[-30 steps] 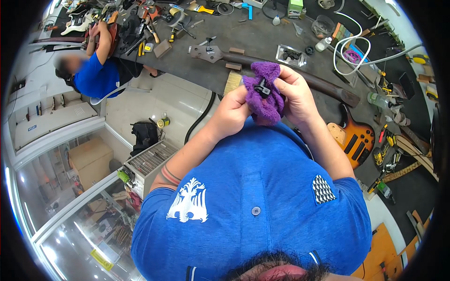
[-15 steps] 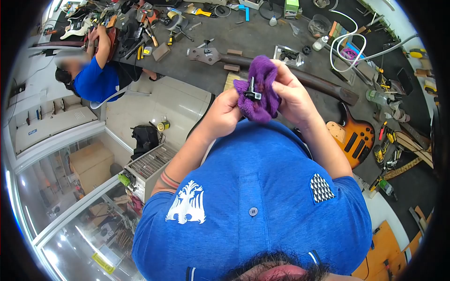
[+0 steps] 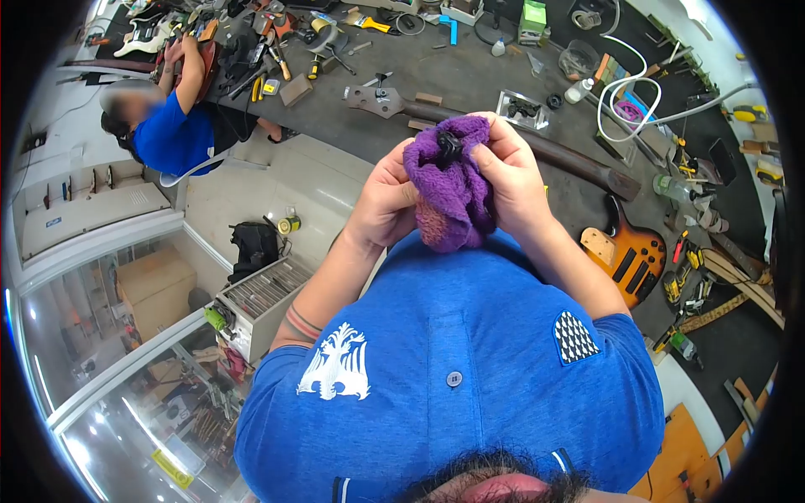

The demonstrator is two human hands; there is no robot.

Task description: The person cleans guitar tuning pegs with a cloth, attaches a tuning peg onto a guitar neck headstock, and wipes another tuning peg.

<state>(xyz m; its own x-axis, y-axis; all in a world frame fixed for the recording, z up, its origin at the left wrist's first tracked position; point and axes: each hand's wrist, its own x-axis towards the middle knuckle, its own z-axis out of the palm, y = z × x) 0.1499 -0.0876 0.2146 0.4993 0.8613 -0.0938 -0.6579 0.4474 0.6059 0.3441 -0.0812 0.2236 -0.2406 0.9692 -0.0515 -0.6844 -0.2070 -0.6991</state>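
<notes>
In front of my chest a purple cloth (image 3: 457, 201) is bunched between my hands. A small black tuning peg (image 3: 449, 147) rests in its upper folds, partly wrapped, so much of it is hidden. My left hand (image 3: 381, 197) pinches the cloth's left side. On the right edge, my right hand (image 3: 513, 172) grips the cloth, thumb on top near the peg. Behind the cloth lies a dark bass neck (image 3: 579, 163), its headstock (image 3: 375, 100) pointing left.
A sunburst bass body (image 3: 629, 256) lies on the right of the workbench (image 3: 335, 138). A metal tray (image 3: 524, 111) holds small black parts. White tubing (image 3: 616, 92) curls at the back right. A co-worker in blue (image 3: 176, 134) sits at the far left.
The cloth has been turned and folded over the tuning peg, which now shows less, higher in the cloth. My left hand has shifted left and slightly down.
</notes>
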